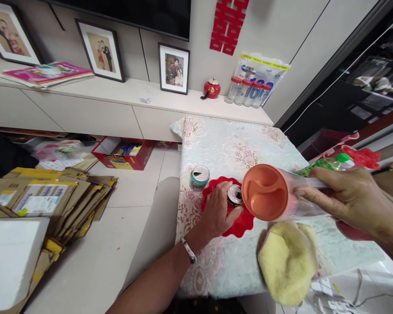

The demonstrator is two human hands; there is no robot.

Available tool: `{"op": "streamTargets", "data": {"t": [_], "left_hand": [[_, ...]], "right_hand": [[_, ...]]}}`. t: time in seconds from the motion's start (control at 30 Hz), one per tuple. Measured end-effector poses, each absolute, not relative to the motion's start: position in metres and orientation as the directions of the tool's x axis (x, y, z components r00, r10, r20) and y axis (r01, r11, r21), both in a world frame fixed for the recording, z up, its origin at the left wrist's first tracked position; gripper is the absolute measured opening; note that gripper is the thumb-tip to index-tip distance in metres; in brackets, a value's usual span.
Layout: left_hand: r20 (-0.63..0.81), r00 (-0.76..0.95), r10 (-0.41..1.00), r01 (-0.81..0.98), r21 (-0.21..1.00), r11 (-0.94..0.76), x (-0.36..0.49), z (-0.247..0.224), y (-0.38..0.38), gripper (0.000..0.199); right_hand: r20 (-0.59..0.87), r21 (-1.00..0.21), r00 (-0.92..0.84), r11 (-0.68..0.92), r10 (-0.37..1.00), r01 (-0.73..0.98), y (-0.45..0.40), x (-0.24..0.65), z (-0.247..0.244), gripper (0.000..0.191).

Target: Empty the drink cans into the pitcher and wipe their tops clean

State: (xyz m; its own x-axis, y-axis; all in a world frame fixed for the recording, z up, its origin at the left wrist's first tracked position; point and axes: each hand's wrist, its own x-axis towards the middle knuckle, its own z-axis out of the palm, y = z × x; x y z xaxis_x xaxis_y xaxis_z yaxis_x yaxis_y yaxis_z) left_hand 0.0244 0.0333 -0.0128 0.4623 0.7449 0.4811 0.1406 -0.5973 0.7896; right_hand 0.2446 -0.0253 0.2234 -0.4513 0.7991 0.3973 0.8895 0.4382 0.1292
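Orange plastic lid point(265, 192) foremost, a clear pitcher point(301, 210) leans right of the frame's centre, its handle point(317, 183) clasped in the right hand's point(350, 192) grip. Near mid-frame the left hand point(218, 209) grasps an opened dark can point(235, 195) at the red scalloped tray point(245, 224); whether it rests there or is lifted, I cannot tell. For a neat job, I'd steady the can, line the lid's edge up with its small mouth, and tilt gently. Contents of pitcher and can are hidden. Left of the tray, a green can point(199, 179) stands on the worktop point(216, 135); at left, a red box point(144, 155) holds packets.
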Motion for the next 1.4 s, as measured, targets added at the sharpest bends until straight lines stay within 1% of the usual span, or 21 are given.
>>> {"op": "streamTargets", "data": {"t": [0.23,0.5,1.0,1.23,1.4], "left_hand": [[0.483,0.464,0.742,0.155,0.780,-0.606,0.0235,-0.0116,0.0336,0.071],[0.480,0.463,0.745,0.167,0.778,-0.605,0.0243,-0.0123,0.0329,0.072],[0.470,0.465,0.750,0.155,0.791,-0.592,0.0240,-0.0105,0.0330,0.071],[0.476,0.464,0.747,0.151,0.788,-0.597,0.0238,-0.0103,0.0331,0.071],[0.475,0.459,0.751,0.157,0.788,-0.595,0.0245,-0.0117,0.0326,0.071]], "right_hand": [[0.387,0.153,-0.472,0.450,0.792,0.880,-0.0239,0.2461,0.2225,0.056],[0.388,0.110,-0.450,0.444,0.805,0.889,-0.0255,0.2457,0.2243,0.057],[0.372,0.169,-0.484,0.455,0.792,0.874,-0.0243,0.2482,0.2237,0.055],[0.360,0.153,-0.472,0.448,0.805,0.881,-0.0247,0.2478,0.2237,0.052],[0.373,0.156,-0.486,0.463,0.791,0.873,-0.0234,0.2475,0.2245,0.054]]}}
